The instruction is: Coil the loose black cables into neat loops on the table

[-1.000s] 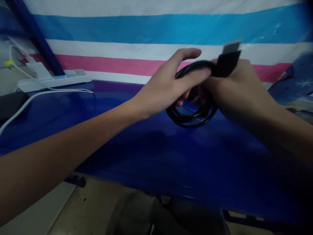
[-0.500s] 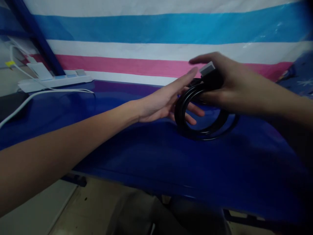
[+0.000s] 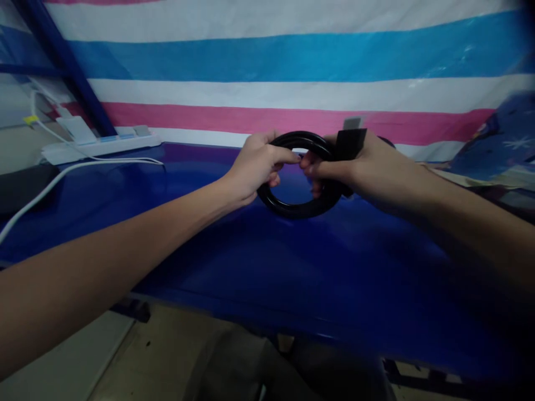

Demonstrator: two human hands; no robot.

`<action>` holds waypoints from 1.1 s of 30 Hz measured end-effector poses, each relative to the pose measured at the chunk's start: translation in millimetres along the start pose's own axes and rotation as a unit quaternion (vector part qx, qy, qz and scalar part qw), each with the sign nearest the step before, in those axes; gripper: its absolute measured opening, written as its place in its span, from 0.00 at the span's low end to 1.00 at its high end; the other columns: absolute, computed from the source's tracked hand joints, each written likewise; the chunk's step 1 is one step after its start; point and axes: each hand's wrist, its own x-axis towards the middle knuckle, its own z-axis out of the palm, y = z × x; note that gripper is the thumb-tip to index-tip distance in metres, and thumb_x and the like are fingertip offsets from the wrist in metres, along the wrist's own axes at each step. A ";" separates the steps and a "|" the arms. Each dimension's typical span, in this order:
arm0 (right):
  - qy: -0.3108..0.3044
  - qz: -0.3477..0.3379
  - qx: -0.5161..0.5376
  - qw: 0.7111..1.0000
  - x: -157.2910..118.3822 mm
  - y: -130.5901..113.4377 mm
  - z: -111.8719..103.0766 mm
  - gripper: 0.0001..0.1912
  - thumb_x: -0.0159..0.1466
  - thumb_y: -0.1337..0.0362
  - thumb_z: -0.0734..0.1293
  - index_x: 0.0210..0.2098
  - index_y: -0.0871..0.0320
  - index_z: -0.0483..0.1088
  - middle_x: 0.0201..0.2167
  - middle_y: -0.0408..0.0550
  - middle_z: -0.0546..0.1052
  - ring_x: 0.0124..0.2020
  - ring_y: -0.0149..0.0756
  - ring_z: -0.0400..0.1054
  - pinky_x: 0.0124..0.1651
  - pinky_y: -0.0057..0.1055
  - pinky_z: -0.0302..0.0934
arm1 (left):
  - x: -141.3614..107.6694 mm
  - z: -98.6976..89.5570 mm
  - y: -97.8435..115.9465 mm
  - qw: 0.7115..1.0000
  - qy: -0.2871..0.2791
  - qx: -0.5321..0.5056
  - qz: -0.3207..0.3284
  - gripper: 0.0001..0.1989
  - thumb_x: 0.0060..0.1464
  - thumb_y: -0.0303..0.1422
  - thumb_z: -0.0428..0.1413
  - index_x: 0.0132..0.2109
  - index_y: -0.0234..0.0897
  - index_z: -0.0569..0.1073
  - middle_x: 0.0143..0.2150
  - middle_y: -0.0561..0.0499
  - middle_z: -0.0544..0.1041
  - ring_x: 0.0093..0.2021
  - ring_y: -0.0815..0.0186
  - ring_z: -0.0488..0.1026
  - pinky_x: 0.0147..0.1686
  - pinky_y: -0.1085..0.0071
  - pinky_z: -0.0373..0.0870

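Note:
A black cable (image 3: 296, 210) is wound into a round coil and held up above the blue table (image 3: 267, 267). My left hand (image 3: 259, 167) is closed around the coil's left side, thumb pointing inward. My right hand (image 3: 355, 164) grips the right side, its fingertips inside the ring close to my left thumb. At the top of the right hand sticks up the cable's plug (image 3: 351, 139), with a black housing and a flat silver end. Part of the coil behind the right hand is hidden.
A white power strip (image 3: 104, 146) with a white charger (image 3: 77, 129) lies at the back left. From there a white cable (image 3: 79, 165) runs over the table beside a dark flat object (image 3: 27, 186). A striped sheet (image 3: 267, 58) hangs behind, and a blue patterned item (image 3: 497, 139) stands at right.
My left hand went from spread fingers to closed around the coil. The coil moved left and now forms a tighter ring, with my right hand's fingers curled in around it.

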 end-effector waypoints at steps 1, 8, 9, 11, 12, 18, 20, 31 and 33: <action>0.016 0.001 0.006 1.000 0.4 1.8 -1.4 0.07 0.57 0.68 0.66 0.23 0.62 0.69 0.19 0.44 0.69 0.19 0.26 0.57 0.22 0.29 0.49 | -2.2 -0.2 2.8 0.997 -0.062 -0.031 -0.036 0.05 0.45 0.23 0.55 0.27 0.35 0.66 0.13 0.63 0.54 0.11 0.79 0.50 0.16 0.77 0.55; 0.079 -0.176 -0.015 0.981 -9.1 -2.6 3.0 0.08 0.53 0.75 0.63 0.31 0.61 0.73 0.26 0.41 0.73 0.28 0.28 0.64 0.33 0.29 0.57 | -26.5 3.9 26.9 0.803 -0.549 -0.094 -0.215 0.17 0.50 0.33 0.53 0.15 0.36 0.64 0.14 0.50 0.70 0.20 0.64 0.72 0.35 0.66 0.71; 0.086 -0.188 -0.019 0.978 -10.0 -3.8 4.8 0.09 0.53 0.75 0.63 0.31 0.61 0.73 0.25 0.41 0.73 0.27 0.28 0.64 0.33 0.29 0.57 | -26.9 3.9 27.8 0.798 -0.556 -0.084 -0.216 0.17 0.50 0.32 0.53 0.15 0.36 0.65 0.14 0.50 0.70 0.19 0.65 0.71 0.34 0.66 0.71; 0.114 -0.202 -0.034 0.972 -10.2 -5.4 7.4 0.06 0.53 0.74 0.63 0.28 0.61 0.72 0.24 0.41 0.72 0.27 0.29 0.63 0.31 0.29 0.56 | -22.0 3.0 25.4 0.856 -0.480 -0.057 -0.184 0.17 0.49 0.31 0.54 0.15 0.36 0.63 0.10 0.54 0.63 0.13 0.70 0.64 0.25 0.69 0.68; 0.131 -0.202 -0.045 0.970 -9.4 -5.8 8.5 0.05 0.53 0.74 0.64 0.26 0.61 0.71 0.23 0.42 0.71 0.26 0.29 0.63 0.31 0.29 0.56 | -16.7 1.9 22.3 0.904 -0.398 -0.039 -0.151 0.17 0.48 0.30 0.55 0.15 0.36 0.62 0.09 0.57 0.59 0.11 0.74 0.58 0.20 0.72 0.64; 0.124 -0.122 0.030 0.984 0.9 -7.0 13.7 0.05 0.53 0.74 0.67 0.26 0.59 0.67 0.20 0.40 0.68 0.23 0.27 0.60 0.24 0.25 0.51 | 18.9 -10.3 0.2 0.991 -0.031 0.108 0.066 0.10 0.42 0.22 0.57 0.20 0.32 0.64 0.10 0.61 0.55 0.11 0.80 0.54 0.14 0.78 0.48; 0.119 -0.118 0.024 0.986 4.4 -3.4 11.5 0.05 0.53 0.74 0.67 0.25 0.60 0.67 0.19 0.39 0.67 0.22 0.26 0.59 0.23 0.25 0.50 | 16.0 -9.6 0.8 0.992 -0.056 0.098 0.048 0.10 0.43 0.22 0.57 0.21 0.33 0.64 0.10 0.61 0.55 0.11 0.80 0.53 0.15 0.78 0.51; 0.106 -0.261 0.007 0.960 -8.5 -2.4 5.1 0.09 0.50 0.79 0.62 0.26 0.63 0.70 0.23 0.40 0.72 0.25 0.25 0.63 0.29 0.26 0.55 | -34.7 25.0 28.2 0.859 -0.488 -0.022 -0.153 0.20 0.49 0.33 0.59 0.14 0.36 0.62 0.11 0.57 0.57 0.13 0.77 0.55 0.13 0.75 0.49; 0.147 -0.221 -0.007 0.964 -6.5 -2.9 6.0 0.09 0.49 0.80 0.62 0.24 0.63 0.70 0.21 0.39 0.71 0.24 0.24 0.61 0.28 0.25 0.53 | -22.0 19.4 21.2 0.940 -0.323 -0.029 -0.107 0.20 0.49 0.31 0.58 0.15 0.36 0.59 0.10 0.60 0.52 0.12 0.81 0.47 0.14 0.77 0.43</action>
